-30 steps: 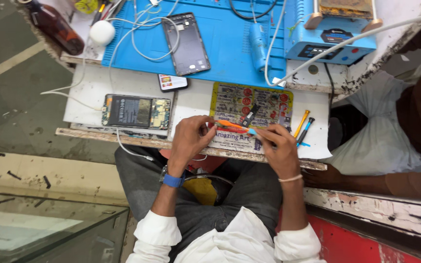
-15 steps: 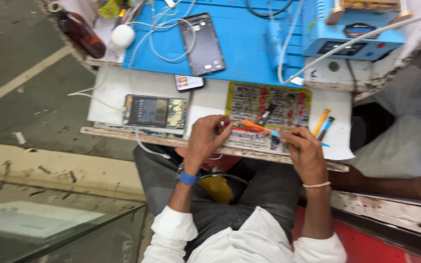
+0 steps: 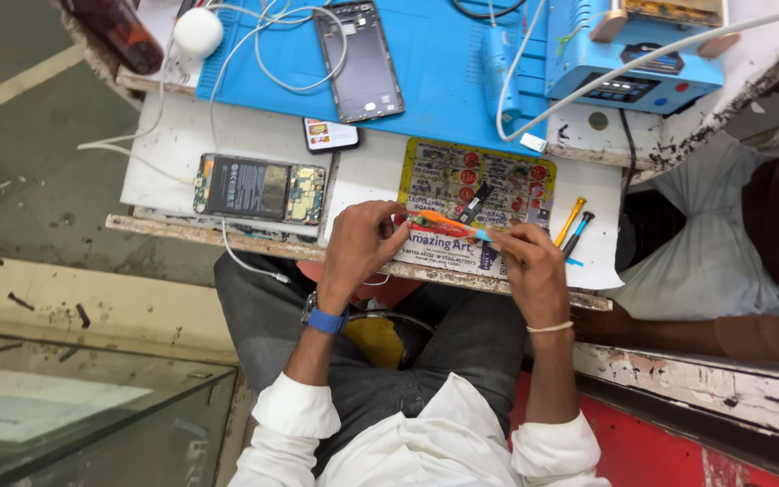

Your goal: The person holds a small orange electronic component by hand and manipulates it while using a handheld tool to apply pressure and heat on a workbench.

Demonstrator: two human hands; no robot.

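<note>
My left hand (image 3: 361, 245) and my right hand (image 3: 528, 267) meet over the near edge of a white work table (image 3: 182, 153). Between them they hold a thin orange tool with a blue end (image 3: 448, 223), the left fingers at its tip and the right fingers at its blue end. It hovers just above a printed yellow-edged mat (image 3: 475, 194). A small black part (image 3: 475, 204) lies on that mat. An opened phone with its battery and boards showing (image 3: 259, 188) lies left of my left hand.
A blue work mat (image 3: 448, 72) at the back carries a grey phone back shell (image 3: 359, 61) and white cables. A blue box-shaped machine (image 3: 633, 54) stands back right. Two small screwdrivers (image 3: 573, 226) lie right of the printed mat. Another person's arm (image 3: 768, 329) is at the right.
The view has shifted, so the table now sits a little further right and lower. Both hands stay together on the orange tool at the table's near edge.
</note>
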